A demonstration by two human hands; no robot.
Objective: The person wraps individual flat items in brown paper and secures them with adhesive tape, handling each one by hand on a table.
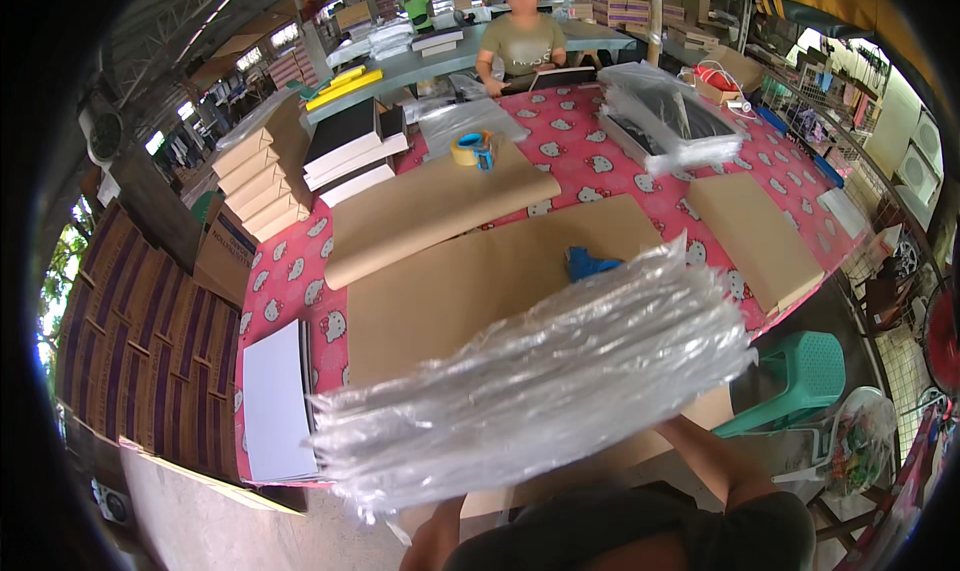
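Observation:
A thick stack of clear plastic-wrapped packs (540,381) spans the front of the table, raised and tilted with its right end farther away. My right forearm (725,461) reaches up to its near edge on the right, and my left forearm (433,536) meets its lower left part. Both hands bear the stack; their fingers are hidden behind the plastic. Beyond it lies a large sheet of brown kraft paper (430,311) with a blue tape dispenser (590,264) on it. A folded brown sheet (440,206) farther back carries tape rolls (473,151).
White sheets (277,401) lie at the table's left edge, near stacked brown cartons (150,321). Brown-wrapped bundles (262,186) and black-topped stacks (345,141) stand far left. Plastic-wrapped packs (670,121) lie far right. A green stool (805,371) stands right. A person (522,46) works opposite.

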